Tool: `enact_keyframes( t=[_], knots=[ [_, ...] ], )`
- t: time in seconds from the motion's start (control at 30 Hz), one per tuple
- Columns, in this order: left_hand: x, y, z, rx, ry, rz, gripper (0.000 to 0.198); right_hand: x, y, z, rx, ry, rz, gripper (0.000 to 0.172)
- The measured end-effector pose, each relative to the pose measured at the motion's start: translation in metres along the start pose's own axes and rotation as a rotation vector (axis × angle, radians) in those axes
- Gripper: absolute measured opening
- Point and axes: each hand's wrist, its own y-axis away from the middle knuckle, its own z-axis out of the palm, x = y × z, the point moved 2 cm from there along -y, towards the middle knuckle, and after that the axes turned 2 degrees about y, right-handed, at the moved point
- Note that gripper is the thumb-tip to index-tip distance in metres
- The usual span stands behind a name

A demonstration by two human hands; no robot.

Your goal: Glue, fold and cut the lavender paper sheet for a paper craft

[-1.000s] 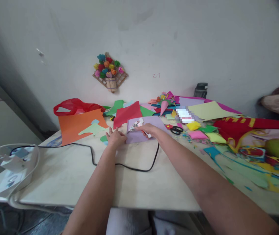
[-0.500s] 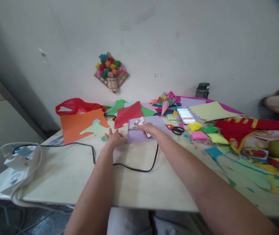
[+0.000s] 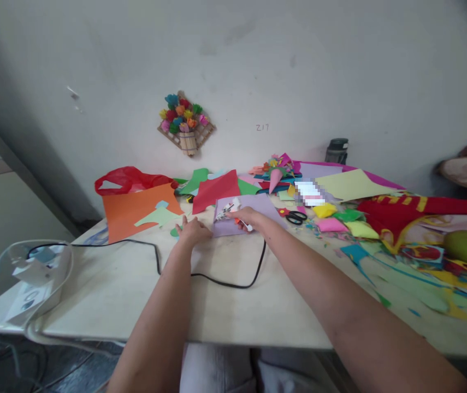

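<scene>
Lilac paper sheet point(image 3: 266, 204) — lying flat, right at the dial's centre | White glue gun point(image 3: 231, 206), flash of orange at the grip — it's over the sheet, nozzle towards eight o'clock, by the nine-o'clock edge | Black cord point(image 3: 229, 285) looping at six, running out towards nine

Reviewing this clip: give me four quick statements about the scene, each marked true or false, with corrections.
1. The right hand holds a white tool over the purple sheet. True.
2. The black scissors are in the left hand. False: the scissors lie on the table, right of the purple sheet.
3. The orange sheet lies left of the purple sheet. True.
4. The dark bottle lies on its side. False: it stands upright near the wall.
</scene>
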Motion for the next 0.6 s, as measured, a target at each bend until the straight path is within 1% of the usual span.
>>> enact_keyframes(
  t=[0.17,0.4,0.6],
  knots=[
    [0.0008,-0.0005,-0.0041,0.012,-0.006,-0.01,0.016,0.0004,-0.0019,0.0014,-0.009,-0.014,0.006,0.039],
    [0.0036,0.0024,-0.0083,-0.007,-0.058,-0.021,0.02,-0.0017,0.0014,0.0024,0.039,-0.025,0.015,0.034],
    [-0.0008,0.0088,-0.0083,-0.041,-0.013,-0.066,0.022,-0.0032,0.0004,0.0039,0.081,-0.045,0.053,0.035]
  ],
)
